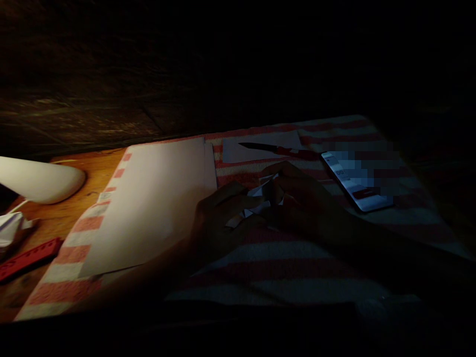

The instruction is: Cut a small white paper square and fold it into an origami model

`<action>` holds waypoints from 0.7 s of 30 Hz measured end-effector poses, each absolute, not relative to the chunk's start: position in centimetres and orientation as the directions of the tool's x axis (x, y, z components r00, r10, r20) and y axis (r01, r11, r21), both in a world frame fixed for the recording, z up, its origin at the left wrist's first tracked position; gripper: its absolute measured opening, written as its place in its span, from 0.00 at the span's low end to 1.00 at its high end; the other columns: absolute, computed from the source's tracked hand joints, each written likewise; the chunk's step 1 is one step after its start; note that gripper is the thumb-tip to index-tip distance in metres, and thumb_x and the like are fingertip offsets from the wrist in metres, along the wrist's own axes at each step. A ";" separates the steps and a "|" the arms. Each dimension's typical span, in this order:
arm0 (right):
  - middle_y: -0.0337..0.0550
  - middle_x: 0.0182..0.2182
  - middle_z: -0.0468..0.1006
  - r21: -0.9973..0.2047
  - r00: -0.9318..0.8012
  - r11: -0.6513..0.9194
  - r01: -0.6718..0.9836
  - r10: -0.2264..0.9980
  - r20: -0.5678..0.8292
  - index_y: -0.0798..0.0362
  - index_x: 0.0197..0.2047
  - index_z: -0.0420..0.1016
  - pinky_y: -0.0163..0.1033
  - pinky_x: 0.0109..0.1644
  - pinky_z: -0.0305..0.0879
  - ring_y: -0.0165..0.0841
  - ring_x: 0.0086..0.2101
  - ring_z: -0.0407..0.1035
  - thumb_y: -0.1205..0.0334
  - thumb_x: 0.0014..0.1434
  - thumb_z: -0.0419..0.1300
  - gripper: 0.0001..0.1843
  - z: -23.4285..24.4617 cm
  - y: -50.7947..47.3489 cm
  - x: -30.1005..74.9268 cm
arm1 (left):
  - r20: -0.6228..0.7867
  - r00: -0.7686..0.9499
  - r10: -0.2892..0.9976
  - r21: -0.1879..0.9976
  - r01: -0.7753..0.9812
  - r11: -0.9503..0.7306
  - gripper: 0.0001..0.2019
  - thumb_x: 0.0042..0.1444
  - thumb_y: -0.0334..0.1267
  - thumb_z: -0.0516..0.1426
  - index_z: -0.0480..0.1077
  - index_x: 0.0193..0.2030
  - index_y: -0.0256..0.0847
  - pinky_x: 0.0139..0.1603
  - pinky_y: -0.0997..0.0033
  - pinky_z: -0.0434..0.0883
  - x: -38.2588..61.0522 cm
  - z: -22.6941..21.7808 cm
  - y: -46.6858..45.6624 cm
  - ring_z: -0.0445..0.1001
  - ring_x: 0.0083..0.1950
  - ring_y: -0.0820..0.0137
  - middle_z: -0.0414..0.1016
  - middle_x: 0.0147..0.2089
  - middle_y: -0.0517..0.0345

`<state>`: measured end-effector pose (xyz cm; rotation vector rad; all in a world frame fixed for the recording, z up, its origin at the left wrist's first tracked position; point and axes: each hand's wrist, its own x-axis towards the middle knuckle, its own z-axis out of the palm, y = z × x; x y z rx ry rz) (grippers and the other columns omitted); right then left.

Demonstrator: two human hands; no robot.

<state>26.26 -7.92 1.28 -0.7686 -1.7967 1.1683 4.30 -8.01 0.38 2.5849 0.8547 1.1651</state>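
Observation:
Both hands meet over a striped towel (282, 267) in deep shadow. My left hand (226, 213) is closed on a small piece of folded white paper (260, 193). From the other side my right hand (297, 193) grips the same folded paper, its fingers bent around the edge. The paper's exact shape is hard to make out in the dark. Left of my hands lie large white paper sheets (148, 198). Beyond my right hand, a knife (260, 146) with a red handle rests partly on a smaller sheet of paper (234, 153).
A lit phone (353, 178) lies on the towel at the right. At the left, a white lamp (44, 178) casts light over the wooden table (100, 163). A crumpled or folded white paper (13, 228) and a red object with notches (29, 258) sit there too.

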 end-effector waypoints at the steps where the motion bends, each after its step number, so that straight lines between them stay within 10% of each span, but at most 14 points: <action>1: 0.46 0.48 0.69 -0.925 -0.455 0.376 0.050 0.834 0.314 0.50 0.30 0.71 0.48 0.53 0.67 0.41 0.52 0.66 0.64 0.56 0.67 0.08 1.3 -7.9 26.2 | 0.631 0.529 0.567 0.380 0.427 -0.821 0.09 0.60 0.34 0.64 0.75 0.47 0.37 0.36 0.73 0.75 4.3 0.4 -8.0 0.77 0.40 0.71 0.75 0.41 0.53; 21: 0.46 0.49 0.69 -0.905 -0.537 0.402 0.138 0.799 0.272 0.50 0.32 0.71 0.49 0.54 0.67 0.42 0.52 0.67 0.69 0.56 0.66 0.08 2.0 -7.7 26.6 | 0.631 0.524 0.572 0.388 0.425 -0.818 0.08 0.61 0.36 0.64 0.75 0.46 0.39 0.34 0.75 0.73 4.4 0.3 -8.0 0.74 0.37 0.72 0.73 0.37 0.56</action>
